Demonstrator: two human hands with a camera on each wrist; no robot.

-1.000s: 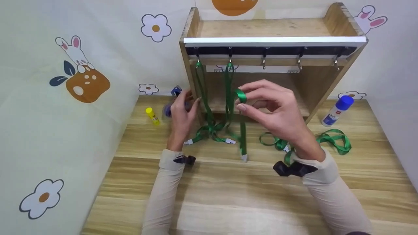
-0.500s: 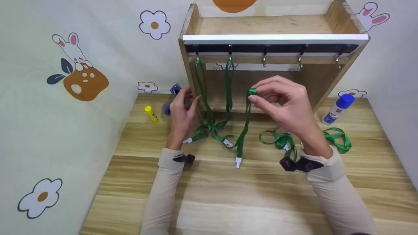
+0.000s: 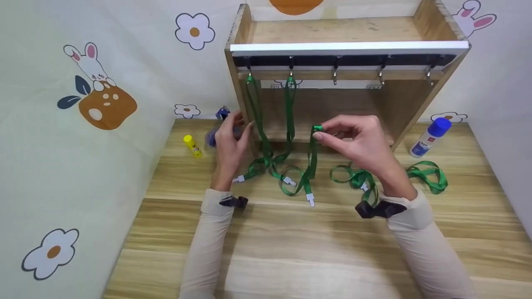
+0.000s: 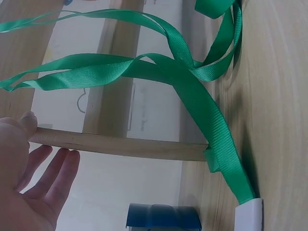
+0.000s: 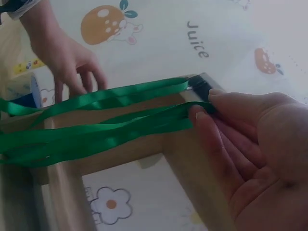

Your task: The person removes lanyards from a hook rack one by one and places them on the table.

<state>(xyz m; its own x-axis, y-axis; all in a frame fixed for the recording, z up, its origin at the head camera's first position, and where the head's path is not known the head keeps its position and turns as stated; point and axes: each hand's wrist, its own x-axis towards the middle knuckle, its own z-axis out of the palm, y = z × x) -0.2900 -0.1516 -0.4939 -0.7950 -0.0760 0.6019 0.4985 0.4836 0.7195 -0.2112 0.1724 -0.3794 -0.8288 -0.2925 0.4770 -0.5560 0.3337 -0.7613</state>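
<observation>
My right hand (image 3: 361, 141) pinches the top loop of a green lanyard (image 3: 311, 160) between thumb and fingertips. That lanyard hangs in front of the rack, its white clip (image 3: 310, 199) low by the tabletop. Two more green lanyards hang from the first hook (image 3: 250, 74) and second hook (image 3: 291, 74), their lower ends lying on the table. My left hand (image 3: 230, 145) holds the left side panel of the wooden rack (image 4: 120, 146), thumb on one face and fingers on the other. The right wrist view shows the pinched loop (image 5: 199, 105) near the other lanyards.
Several bare hooks (image 3: 335, 77) line the black strip to the right. Loose green lanyards (image 3: 432, 176) lie at the table's right, by a blue-capped glue bottle (image 3: 430, 137). A yellow glue stick (image 3: 193, 146) stands left of the rack, near a blue tape dispenser (image 3: 223, 112).
My right hand first shifted right and straightened the lanyard, then came down slightly; the lanyard's lower part now bends on the table. The left hand keeps its place on the rack.
</observation>
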